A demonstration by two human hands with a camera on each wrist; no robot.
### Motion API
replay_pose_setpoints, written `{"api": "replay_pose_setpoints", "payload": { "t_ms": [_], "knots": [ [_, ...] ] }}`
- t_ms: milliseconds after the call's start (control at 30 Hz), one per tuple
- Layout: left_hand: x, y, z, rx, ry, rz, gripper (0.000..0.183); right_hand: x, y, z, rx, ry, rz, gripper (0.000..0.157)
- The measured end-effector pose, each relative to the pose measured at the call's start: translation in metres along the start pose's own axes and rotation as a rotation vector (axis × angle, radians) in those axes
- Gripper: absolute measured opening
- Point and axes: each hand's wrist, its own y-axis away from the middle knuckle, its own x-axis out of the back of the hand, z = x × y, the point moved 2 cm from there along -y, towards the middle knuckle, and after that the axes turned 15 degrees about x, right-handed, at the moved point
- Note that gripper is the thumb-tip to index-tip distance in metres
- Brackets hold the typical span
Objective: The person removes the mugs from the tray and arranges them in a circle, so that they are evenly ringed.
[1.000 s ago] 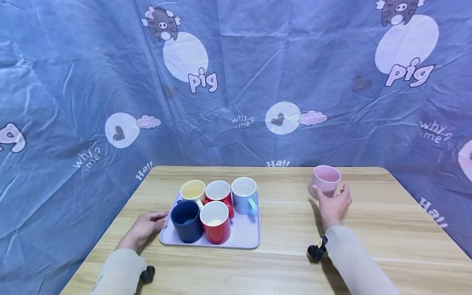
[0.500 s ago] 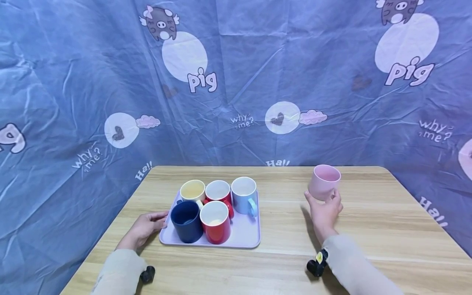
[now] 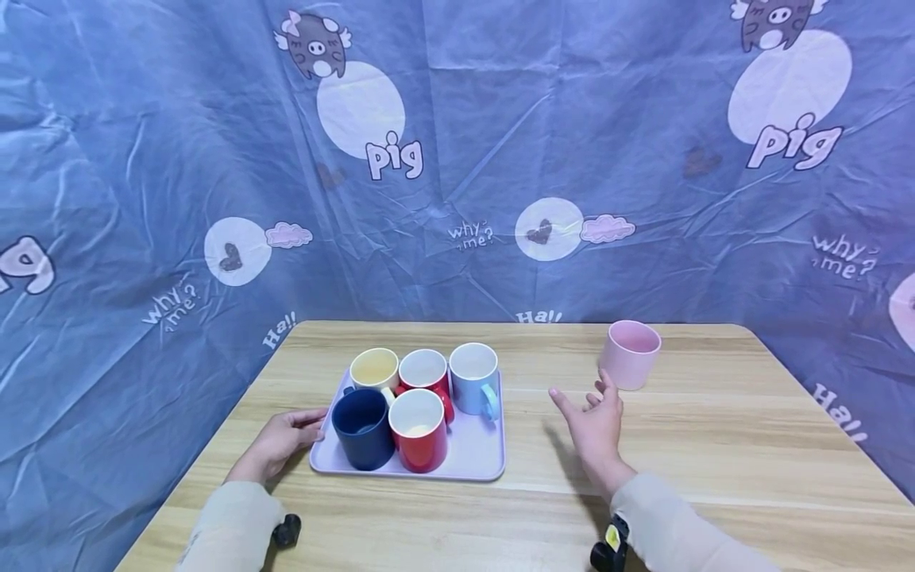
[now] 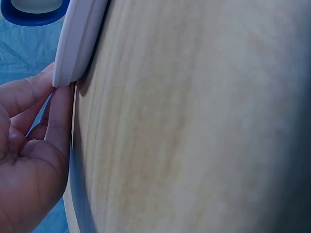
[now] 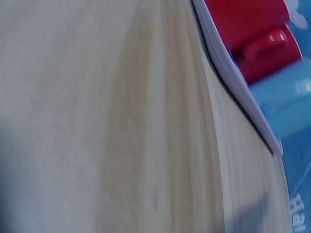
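My left hand [image 3: 282, 441] is at the left side of a lavender tray [image 3: 468, 457], and in the left wrist view its fingers and thumb pinch the tray's rim [image 4: 73, 63]. Standing on the tray are a navy mug [image 3: 364, 433], a red mug with white inside [image 3: 422, 441], a second red mug [image 3: 423, 370], a cream mug [image 3: 375, 369] and a light blue mug [image 3: 472, 385]. My right hand [image 3: 596, 429], fingers spread and holding nothing, is over the table between the tray and a pink cup [image 3: 631, 361]. That cup stands upright at the back right.
The wooden table [image 3: 543, 516] runs back to a blue curtain [image 3: 486, 159] printed with pigs and words. A small black device [image 3: 611, 548] sits at the right wrist, another black device [image 3: 287, 531] at the left.
My right hand has let go of the pink cup and moved left and toward me, its fingers spreading. The cup stays in place. Left hand and tray have not moved.
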Motion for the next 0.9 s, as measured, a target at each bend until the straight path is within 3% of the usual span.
{"api": "replay_pose_setpoints", "payload": {
  "t_ms": [467, 900],
  "knots": [
    [0.0, -0.002, 0.0, 0.01, -0.006, 0.013, 0.049, -0.035, 0.028, -0.04, 0.06, -0.118, -0.197, 0.089],
    [0.0, 0.0, 0.0, 0.0, -0.005, 0.009, 0.049, -0.065, 0.048, -0.058, 0.164, -0.133, -0.364, 0.085]
  ]
}}
